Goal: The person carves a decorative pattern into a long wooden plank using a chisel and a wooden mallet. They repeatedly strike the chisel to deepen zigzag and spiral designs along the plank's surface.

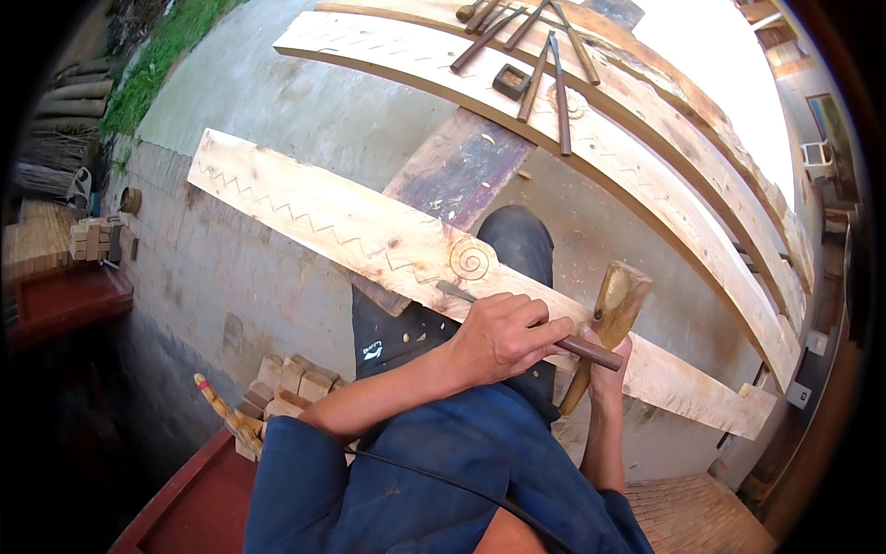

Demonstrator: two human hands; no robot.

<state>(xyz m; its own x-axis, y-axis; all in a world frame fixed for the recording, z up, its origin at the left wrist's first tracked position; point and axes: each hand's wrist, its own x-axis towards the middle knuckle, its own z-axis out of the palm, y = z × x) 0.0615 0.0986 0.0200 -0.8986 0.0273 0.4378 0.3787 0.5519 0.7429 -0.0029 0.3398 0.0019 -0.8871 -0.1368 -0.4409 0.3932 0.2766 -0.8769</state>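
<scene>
1. Your board point(286, 198) slants across your lap, its left end farther out than its right, passing over a dark plank point(461, 152). That's the piece you're working on.

2. Your left hand point(506, 342) has its fingers curled snugly round a chisel point(591, 352), blade pointing off to your left. The tip sits over the board near the lower edge, by the inner end of the zigzag. Can't tell if it's actually touching wood.

3. Your right hand point(609, 367) looks wrapped around the handle of the wooden mallet point(623, 300), head up. The chisel handle blocks part of those fingers, so I can't tell how tight the grip is.

4. Done so far, I'd say: the spiral point(472, 259) is laid out and looks at least partly cut, and the zigzag line point(314, 226) runs from the left end nearly up to it. Drawn or carved? Can't tell from here.

5. Probably left: the right stretch of your board, where I can't make out any zigzag. Your hands hide a chunk of the middle, though.

6. The neighbouring board point(388, 65) has faint zigzags too, with spare chisels point(561, 106) lying on it.
</scene>
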